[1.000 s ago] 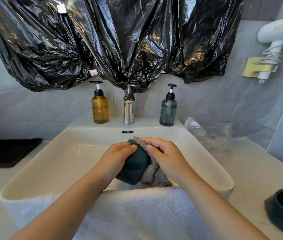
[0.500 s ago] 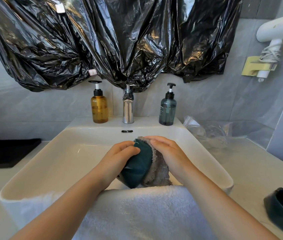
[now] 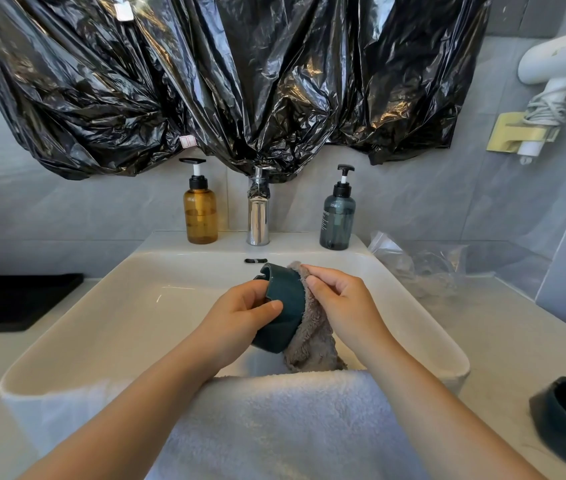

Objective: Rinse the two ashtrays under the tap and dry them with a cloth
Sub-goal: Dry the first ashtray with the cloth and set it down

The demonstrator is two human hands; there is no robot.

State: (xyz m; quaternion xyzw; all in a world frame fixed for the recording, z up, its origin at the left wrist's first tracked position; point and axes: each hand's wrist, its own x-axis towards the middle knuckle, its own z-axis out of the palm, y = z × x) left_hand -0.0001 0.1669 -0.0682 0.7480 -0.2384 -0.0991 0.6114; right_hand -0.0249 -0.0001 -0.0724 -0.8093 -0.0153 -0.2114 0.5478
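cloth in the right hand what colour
Greyish-brown cloth, plain and fluffy; shows best in the head view, against the dark teal ashtray.

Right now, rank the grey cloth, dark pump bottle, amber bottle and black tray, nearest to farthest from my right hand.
1. grey cloth, held in the right hand
2. dark pump bottle, back right
3. amber bottle, back left
4. black tray, far left
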